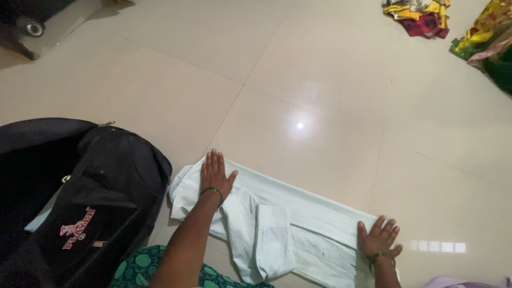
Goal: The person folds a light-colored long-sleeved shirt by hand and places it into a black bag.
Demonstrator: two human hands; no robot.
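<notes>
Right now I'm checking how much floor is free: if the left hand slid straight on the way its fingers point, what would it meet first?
The left hand lies flat near the pale garment's far edge, fingers pointing away from the person. Just past that edge comes bare tiled floor, and the way looks free as far as the picture shows.

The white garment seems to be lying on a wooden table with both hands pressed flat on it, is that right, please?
Not quite: the head view shows the white garment lying on the tiled floor, not a wooden table. The left hand and right hand do press flat on it.
</notes>
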